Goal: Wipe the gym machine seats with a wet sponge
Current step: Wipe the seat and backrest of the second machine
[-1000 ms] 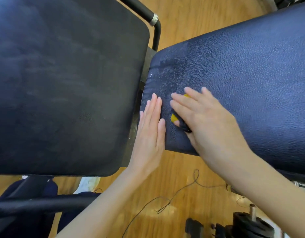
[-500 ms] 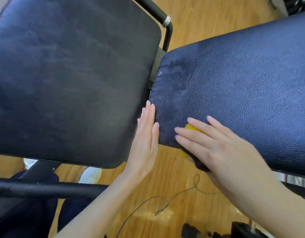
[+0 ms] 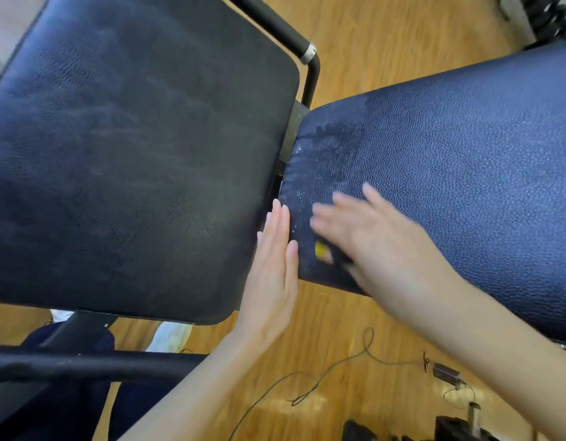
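Wooden plank flooring in a warm honey tone fills the gaps between two padded gym machine parts seen from above. No container shows anywhere. At 9 o'clock a large black vinyl pad takes up the left of the view, dull streaks across its grain. At 3 o'clock a dark blue textured seat pad runs out to the right edge; its left end is darker and wet, with small shining droplets near the edge.

Between the two pads, a black metal tube with a silver collar bends down at 12 o'clock.

Near the centre, the left hand lies flat, fingers straight and together, its side against the left edge of the blue seat pad. Just to its right, the right hand, blurred, presses down on a yellow sponge with fingers spread and extended; only a small corner of the sponge shows beneath the palm, on the near left corner of the seat pad.

At 6 o'clock a thin dark cord loops across the floor. A black frame bar crosses at 8 o'clock, and dark weight equipment sits at 5 o'clock.
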`<state>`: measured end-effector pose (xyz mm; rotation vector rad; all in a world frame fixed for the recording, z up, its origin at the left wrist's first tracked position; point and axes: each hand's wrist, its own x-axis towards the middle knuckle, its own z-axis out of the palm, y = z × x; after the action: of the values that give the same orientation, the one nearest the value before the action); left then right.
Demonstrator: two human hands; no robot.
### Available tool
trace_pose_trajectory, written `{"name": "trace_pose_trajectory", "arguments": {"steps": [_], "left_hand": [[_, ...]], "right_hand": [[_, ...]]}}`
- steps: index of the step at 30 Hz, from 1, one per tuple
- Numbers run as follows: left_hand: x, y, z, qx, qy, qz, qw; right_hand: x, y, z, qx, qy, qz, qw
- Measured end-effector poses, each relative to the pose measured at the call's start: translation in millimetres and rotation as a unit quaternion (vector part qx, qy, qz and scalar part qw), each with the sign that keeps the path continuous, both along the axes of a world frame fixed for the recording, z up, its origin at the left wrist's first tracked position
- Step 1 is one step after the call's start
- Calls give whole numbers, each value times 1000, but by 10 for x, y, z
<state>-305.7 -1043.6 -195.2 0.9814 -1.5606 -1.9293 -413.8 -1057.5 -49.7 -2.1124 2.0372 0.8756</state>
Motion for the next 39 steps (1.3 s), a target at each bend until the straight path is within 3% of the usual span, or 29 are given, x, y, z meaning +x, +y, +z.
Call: {"name": "trace_pose_trajectory", "arguments": {"steps": [3,7,12,17,22,27,32,35,39], "left_hand": [[-12,-14,19,-12,5,8,1000],[-52,-31,15,-24,18,3,1000],[-35,-57,43,-8,15,-15,1000],[3,-100,44,-15,17,-29,999],[41,-162,104,-11,8,-58,998],[49,-306,108,5,11,-46,999],[-141,-414,257,22,29,-51,998],[-183,-452,281,25,27,-54,998],[-240,-467,240,41,20,-49,998]], "right_hand": [[-42,-126,-96,-47,36,-38,998],[255,210,-27,-13,37,-45,998],[68,-491,-227,27,78,-138,987],[251,40,-127,11,82,-103,991],[17,-548,-327,27,75,-121,989],[-197,-216,252,-35,75,-124,989],[-110,-597,-203,24,68,-147,986],[-212,-449,99,-19,43,-154,987],[-246,-421,255,-40,83,-182,979]]}}
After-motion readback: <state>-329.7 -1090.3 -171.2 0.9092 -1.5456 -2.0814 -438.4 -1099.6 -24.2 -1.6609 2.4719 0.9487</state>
